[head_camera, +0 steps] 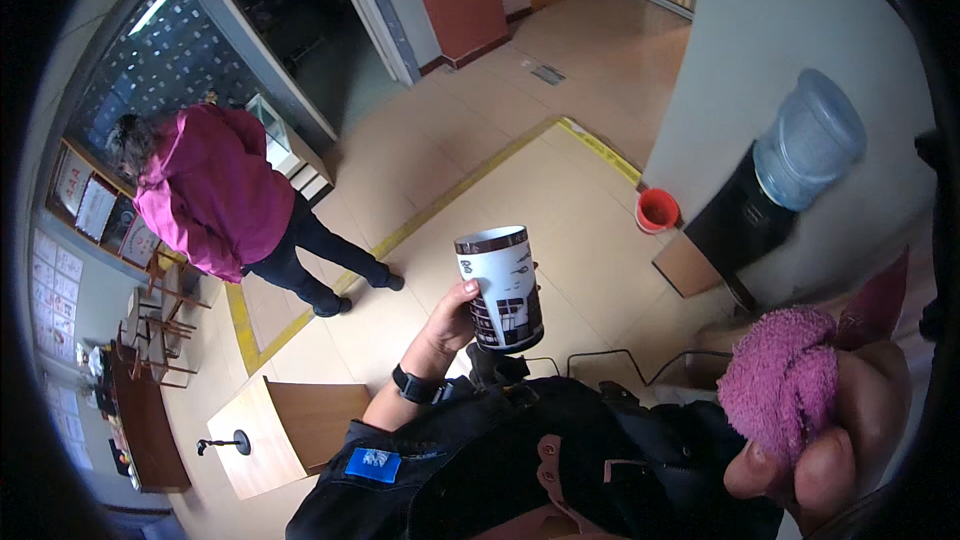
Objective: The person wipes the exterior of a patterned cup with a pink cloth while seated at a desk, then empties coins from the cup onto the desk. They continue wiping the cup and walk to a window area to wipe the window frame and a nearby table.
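My left hand [452,319] grips a tall cylindrical container [500,289], white with a dark printed building pattern and a dark band at the rim. It is held up in front of my body, and what it may contain is hidden. Close to the camera at the lower right, my right hand [847,427] holds a bunched pink terry cloth [784,382] between fingers and thumb. The cloth and the container are well apart. A dark watch or band is on my left wrist.
A person in a pink jacket [217,187] stands at the left, bent towards a wall display. A water dispenser [739,221] and a red bucket [657,211] are at the right. A wooden lectern [259,439] with a microphone stands lower left. Yellow tape [450,184] marks the tiled floor.
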`<state>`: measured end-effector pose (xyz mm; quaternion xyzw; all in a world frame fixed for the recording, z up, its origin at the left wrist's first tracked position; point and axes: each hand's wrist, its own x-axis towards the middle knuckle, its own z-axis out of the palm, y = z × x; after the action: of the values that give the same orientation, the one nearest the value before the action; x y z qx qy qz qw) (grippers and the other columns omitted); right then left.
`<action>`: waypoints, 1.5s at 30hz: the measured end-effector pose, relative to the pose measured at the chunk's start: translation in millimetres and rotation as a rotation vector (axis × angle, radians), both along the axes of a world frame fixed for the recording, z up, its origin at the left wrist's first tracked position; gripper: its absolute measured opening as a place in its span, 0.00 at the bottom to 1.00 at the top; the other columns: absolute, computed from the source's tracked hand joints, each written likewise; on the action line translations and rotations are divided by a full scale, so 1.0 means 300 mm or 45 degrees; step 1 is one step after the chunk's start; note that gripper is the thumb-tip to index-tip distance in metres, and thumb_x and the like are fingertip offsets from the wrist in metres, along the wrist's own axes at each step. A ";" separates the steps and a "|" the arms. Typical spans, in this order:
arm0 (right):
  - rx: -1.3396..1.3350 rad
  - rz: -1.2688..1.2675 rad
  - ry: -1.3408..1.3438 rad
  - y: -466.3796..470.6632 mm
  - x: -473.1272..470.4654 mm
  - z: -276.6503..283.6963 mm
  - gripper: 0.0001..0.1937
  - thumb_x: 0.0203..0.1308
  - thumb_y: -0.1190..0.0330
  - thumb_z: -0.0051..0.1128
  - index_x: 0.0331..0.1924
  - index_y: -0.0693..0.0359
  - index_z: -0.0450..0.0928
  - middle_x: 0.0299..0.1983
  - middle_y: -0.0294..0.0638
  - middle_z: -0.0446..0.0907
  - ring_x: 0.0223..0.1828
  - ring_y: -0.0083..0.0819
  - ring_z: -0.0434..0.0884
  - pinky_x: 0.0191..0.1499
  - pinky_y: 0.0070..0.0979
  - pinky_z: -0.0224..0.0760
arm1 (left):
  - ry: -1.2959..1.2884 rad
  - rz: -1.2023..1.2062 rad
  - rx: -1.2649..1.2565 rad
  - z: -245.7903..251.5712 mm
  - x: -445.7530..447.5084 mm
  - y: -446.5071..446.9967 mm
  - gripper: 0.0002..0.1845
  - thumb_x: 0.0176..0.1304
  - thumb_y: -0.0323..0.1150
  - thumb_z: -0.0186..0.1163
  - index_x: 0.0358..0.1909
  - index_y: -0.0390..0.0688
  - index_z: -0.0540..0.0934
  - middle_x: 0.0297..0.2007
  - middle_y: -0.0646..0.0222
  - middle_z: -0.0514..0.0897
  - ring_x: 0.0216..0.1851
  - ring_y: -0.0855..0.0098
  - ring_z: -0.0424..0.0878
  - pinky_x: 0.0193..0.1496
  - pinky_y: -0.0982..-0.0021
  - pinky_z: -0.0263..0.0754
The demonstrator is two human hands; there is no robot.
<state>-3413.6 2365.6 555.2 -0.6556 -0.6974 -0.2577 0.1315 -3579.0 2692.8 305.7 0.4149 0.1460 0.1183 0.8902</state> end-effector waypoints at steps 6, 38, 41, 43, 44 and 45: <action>0.069 0.034 0.129 0.123 0.187 -0.036 0.24 0.58 0.59 0.58 0.54 0.64 0.71 0.39 0.47 0.79 0.36 0.35 0.79 0.40 0.31 0.75 | -0.017 0.067 0.015 0.025 0.078 0.079 0.49 0.52 0.53 0.67 0.69 0.34 0.60 0.61 0.49 0.72 0.60 0.53 0.75 0.62 0.53 0.72; -0.220 0.879 2.464 2.506 0.660 -0.679 0.20 0.77 0.66 0.35 0.68 0.62 0.63 0.62 0.46 0.70 0.63 0.31 0.70 0.68 0.30 0.58 | -0.369 0.526 -0.252 -0.010 0.547 1.507 0.49 0.48 0.50 0.72 0.68 0.34 0.63 0.60 0.51 0.74 0.59 0.55 0.76 0.63 0.53 0.71; -0.608 0.793 2.150 2.643 0.690 -0.726 0.20 0.76 0.67 0.36 0.68 0.58 0.63 0.63 0.48 0.70 0.66 0.37 0.67 0.69 0.37 0.55 | -0.460 0.561 -0.289 -0.068 0.562 1.560 0.48 0.45 0.48 0.72 0.66 0.33 0.65 0.58 0.50 0.76 0.58 0.54 0.77 0.63 0.54 0.72; -0.363 1.063 1.549 2.762 0.712 -0.738 0.20 0.75 0.68 0.38 0.68 0.57 0.63 0.64 0.49 0.69 0.71 0.45 0.62 0.72 0.45 0.49 | -0.406 0.758 -0.255 -0.075 0.582 1.600 0.49 0.45 0.50 0.73 0.66 0.33 0.66 0.58 0.50 0.77 0.58 0.55 0.77 0.62 0.54 0.72; -0.415 1.066 1.413 2.821 0.732 -0.736 0.21 0.74 0.67 0.40 0.68 0.58 0.63 0.67 0.48 0.66 0.74 0.51 0.55 0.74 0.50 0.42 | -0.373 0.836 -0.260 -0.068 0.591 1.630 0.49 0.45 0.50 0.73 0.66 0.33 0.66 0.58 0.50 0.77 0.58 0.56 0.77 0.62 0.55 0.72; -0.451 1.154 1.396 2.894 0.747 -0.728 0.21 0.74 0.67 0.40 0.68 0.58 0.63 0.68 0.49 0.65 0.74 0.50 0.55 0.74 0.49 0.43 | -0.342 0.904 -0.272 -0.055 0.597 1.658 0.49 0.46 0.51 0.73 0.66 0.34 0.65 0.58 0.51 0.77 0.57 0.56 0.77 0.62 0.55 0.73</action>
<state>-3189.6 3233.7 336.8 -0.3491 -0.7652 0.3037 0.4475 -3399.9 3190.2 289.3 0.2245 0.1740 0.4561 0.8434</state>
